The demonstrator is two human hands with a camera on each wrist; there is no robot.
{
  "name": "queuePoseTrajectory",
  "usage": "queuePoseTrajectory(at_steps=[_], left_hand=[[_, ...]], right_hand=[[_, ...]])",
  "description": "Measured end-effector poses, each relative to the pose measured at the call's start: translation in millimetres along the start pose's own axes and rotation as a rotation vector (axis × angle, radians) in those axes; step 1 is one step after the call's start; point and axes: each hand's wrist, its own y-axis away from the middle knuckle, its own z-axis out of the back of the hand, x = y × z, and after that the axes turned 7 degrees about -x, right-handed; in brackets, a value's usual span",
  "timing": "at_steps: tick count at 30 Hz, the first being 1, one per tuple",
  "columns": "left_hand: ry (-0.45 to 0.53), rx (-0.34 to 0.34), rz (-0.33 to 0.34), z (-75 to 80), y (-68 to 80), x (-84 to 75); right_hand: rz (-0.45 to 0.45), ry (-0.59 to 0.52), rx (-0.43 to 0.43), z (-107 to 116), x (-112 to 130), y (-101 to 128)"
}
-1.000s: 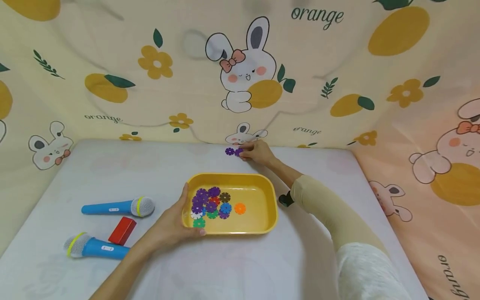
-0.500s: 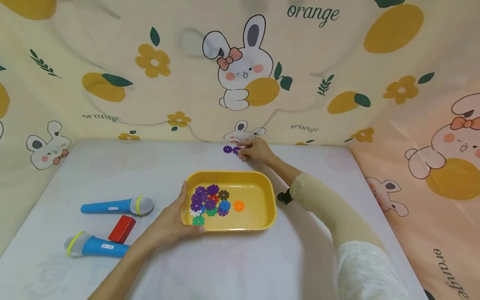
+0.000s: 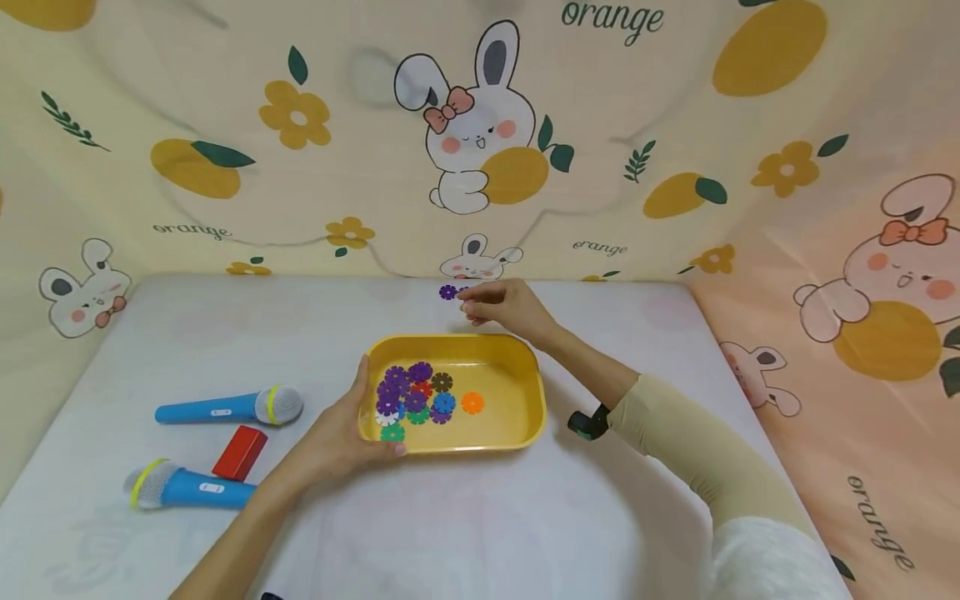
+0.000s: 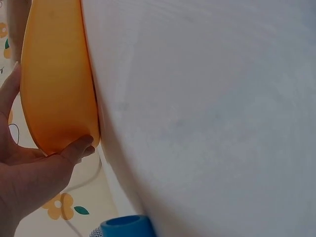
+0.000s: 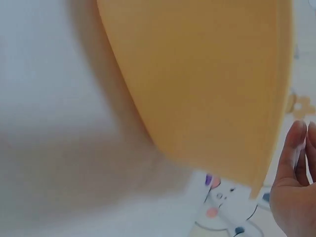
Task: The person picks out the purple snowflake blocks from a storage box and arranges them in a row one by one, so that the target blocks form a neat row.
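A yellow tray (image 3: 510,367) sits mid-table with several flower-shaped plastic discs (image 3: 416,396) in purple, orange, green, blue and white piled at its left end. My left hand (image 3: 337,437) grips the tray's near-left corner, thumb over the rim; the left wrist view shows this hand (image 4: 29,177) curled under the tray (image 4: 54,79). Just beyond the tray's far rim, my right hand (image 3: 468,307) pinches a purple disc that its fingers mostly hide. Another purple disc (image 3: 447,292) lies beside it on the table. The right wrist view shows the tray's underside (image 5: 207,84) and my fingers (image 5: 296,163).
Two blue toy microphones (image 3: 225,408) (image 3: 183,489) and a red block (image 3: 240,452) lie at the left of the white table (image 3: 480,525). Printed fabric walls (image 3: 225,125) close in the back and both sides. A black wrist mount (image 3: 587,422) sits on my right forearm.
My right elbow has swung nearer and to the right while its fingertips stayed at the purple discs. One of the two discs is now mostly covered by the fingers. The left hand and tray have not moved.
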Motion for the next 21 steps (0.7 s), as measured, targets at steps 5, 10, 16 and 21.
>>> queuePoseTrajectory(at_steps=[5, 10, 16, 21], left_hand=[[-0.015, -0.002, -0.001, 0.0, -0.6, 0.3], [-0.014, 0.001, -0.001, 0.2, -0.6, 1.0], [0.009, 0.0, -0.035, 0.6, -0.3, 3.7], [0.009, 0.003, -0.047, 0.9, 0.1, 3.2]], right_hand=[[-0.002, -0.006, 0.026, -10.1, 6.4, 20.5], [-0.012, 0.051, 0.054, -24.6, 3.8, 34.6], [0.001, 0.109, 0.112, -46.5, -3.0, 45.8], [-0.029, 0.151, 0.171, -63.9, -7.9, 49.7]])
